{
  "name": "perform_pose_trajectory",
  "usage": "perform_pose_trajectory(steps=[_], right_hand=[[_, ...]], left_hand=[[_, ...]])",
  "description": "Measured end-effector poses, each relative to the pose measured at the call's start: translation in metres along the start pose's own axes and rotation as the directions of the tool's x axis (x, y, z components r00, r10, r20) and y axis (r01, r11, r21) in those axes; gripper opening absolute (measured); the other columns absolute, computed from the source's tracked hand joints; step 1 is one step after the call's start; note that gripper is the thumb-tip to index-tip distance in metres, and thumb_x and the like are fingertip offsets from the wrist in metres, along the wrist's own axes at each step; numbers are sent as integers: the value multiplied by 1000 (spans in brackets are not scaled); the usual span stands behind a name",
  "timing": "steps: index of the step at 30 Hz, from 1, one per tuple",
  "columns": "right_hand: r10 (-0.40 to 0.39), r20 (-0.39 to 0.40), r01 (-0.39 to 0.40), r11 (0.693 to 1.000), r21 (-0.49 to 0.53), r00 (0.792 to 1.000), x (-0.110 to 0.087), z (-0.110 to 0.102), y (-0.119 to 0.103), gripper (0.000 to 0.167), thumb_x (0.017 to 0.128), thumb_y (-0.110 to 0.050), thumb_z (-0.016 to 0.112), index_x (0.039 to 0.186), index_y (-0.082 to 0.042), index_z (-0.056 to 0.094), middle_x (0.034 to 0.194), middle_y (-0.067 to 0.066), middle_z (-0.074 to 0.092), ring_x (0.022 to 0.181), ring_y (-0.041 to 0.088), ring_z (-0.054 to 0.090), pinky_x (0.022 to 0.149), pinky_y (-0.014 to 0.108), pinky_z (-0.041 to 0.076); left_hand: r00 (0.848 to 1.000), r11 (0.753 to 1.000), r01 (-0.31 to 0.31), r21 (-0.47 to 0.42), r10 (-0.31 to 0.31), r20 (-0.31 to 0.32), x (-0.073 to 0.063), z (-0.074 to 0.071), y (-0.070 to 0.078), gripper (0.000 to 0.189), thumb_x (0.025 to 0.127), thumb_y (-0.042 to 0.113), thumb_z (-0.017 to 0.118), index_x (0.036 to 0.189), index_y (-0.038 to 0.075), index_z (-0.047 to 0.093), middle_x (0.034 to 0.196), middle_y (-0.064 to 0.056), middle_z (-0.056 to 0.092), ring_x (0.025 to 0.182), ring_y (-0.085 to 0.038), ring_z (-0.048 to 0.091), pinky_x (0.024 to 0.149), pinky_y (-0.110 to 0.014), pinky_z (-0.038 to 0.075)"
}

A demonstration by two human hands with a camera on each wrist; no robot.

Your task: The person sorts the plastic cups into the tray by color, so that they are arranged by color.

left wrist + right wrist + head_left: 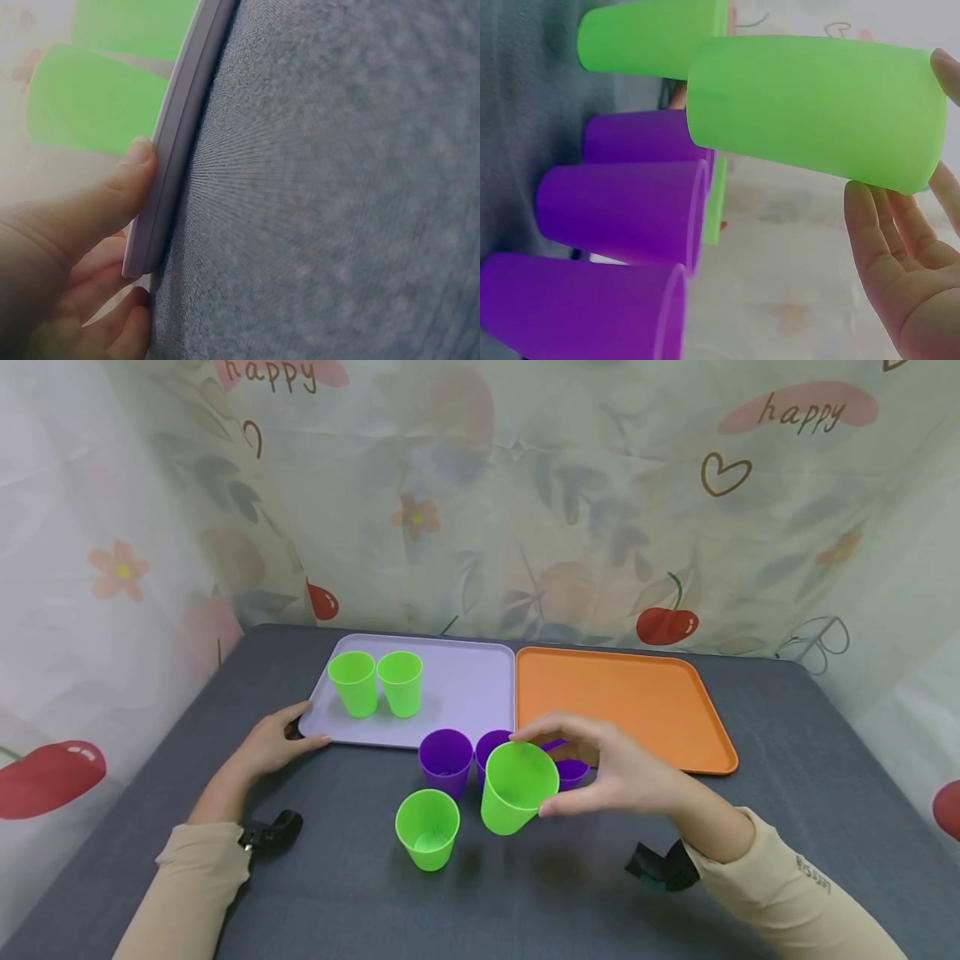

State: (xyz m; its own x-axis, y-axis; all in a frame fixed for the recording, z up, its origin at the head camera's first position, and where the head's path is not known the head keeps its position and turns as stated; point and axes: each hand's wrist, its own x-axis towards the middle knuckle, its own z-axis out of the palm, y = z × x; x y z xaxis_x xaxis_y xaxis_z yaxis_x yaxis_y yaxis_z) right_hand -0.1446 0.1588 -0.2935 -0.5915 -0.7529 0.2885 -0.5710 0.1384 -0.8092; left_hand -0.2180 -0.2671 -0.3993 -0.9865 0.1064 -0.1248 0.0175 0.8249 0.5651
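Note:
My right hand (622, 768) holds a green cup (517, 785) near its rim, thumb on one side and fingers on the other. That cup (810, 112) is tilted a little and lifted off the table in the right wrist view. Beside it a second green cup (427, 827) stands upright on the cloth. Three purple cups stand in a row behind, the leftmost purple cup (446, 762) most visible; the others are partly hidden by the held cup and hand. My left hand (270, 743) grips the near left corner of the lavender tray (468, 693), its thumb (135, 169) on the rim.
Two green cups, a left cup (355, 683) and a right cup (401, 683), stand on the lavender tray. An orange tray (622, 693) lies to its right, edge to edge. Grey cloth (352, 902) covers the table, and a printed curtain (465, 527) hangs behind.

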Motion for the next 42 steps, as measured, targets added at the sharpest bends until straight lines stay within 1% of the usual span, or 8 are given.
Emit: perform_pose_trajectory(steps=[5,10,18,24,27,31,39,42], right_hand=[[-43,-27,43,999,-12,999,3,-8,-3,56,72,-1,77,123,-3,53,120,11,60,107,13,60,96,27,50],[-83,-47,81,996,-48,995,9,-14,-7,55,71,1,77,121,-1,54,118,13,61,108,13,59,93,28,52],[-60,-72,54,995,-81,996,17,-25,-16,57,70,2,77,122,-1,54,119,11,61,109,14,59,91,30,53],[-59,-82,52,995,-90,995,23,-33,-14,57,70,3,77,122,-2,54,120,7,60,112,15,58,93,30,52],[-64,-96,55,994,-91,993,27,-37,-13,57,70,4,76,122,-1,53,120,8,60,112,16,58,92,31,52],[-46,-122,35,995,-95,992,32,-43,-9,56,71,4,75,123,0,53,122,10,60,111,16,58,92,30,52],[56,-184,-75,992,-99,981,48,-58,2,57,74,-1,76,125,0,52,124,11,57,109,13,59,93,27,51],[92,-203,-115,988,-103,975,55,-63,8,57,74,-3,76,126,-2,51,126,11,55,111,16,58,95,30,51]], left_hand=[[1000,1000,-1,3,1,1,-1,0,0,85,85,42,65,143,-7,27,145,-33,29,132,-49,31,107,-59,30],[1000,1000,-7,8,7,-7,0,0,0,85,85,43,65,143,-7,28,144,-34,31,131,-50,32,107,-59,30],[1000,1000,-22,6,23,-22,1,2,-2,84,84,41,66,142,-8,29,143,-34,32,131,-49,32,107,-58,31],[1000,1000,-19,1,19,-20,1,2,-3,84,85,41,66,142,-8,29,144,-34,31,132,-49,31,107,-58,30],[1000,1000,-18,-3,18,-21,1,2,-3,84,84,41,66,142,-7,29,144,-34,31,132,-49,31,107,-58,30],[1000,1000,-13,-5,13,-23,1,3,-3,84,84,41,66,142,-7,29,144,-34,31,132,-49,31,108,-57,30],[1000,1000,-9,-8,9,-19,2,2,-3,85,84,41,66,143,-7,28,144,-33,30,133,-49,31,107,-57,30],[1000,1000,-9,-11,9,-16,2,2,-3,86,84,42,66,143,-7,28,144,-33,30,133,-49,30,107,-58,30]])
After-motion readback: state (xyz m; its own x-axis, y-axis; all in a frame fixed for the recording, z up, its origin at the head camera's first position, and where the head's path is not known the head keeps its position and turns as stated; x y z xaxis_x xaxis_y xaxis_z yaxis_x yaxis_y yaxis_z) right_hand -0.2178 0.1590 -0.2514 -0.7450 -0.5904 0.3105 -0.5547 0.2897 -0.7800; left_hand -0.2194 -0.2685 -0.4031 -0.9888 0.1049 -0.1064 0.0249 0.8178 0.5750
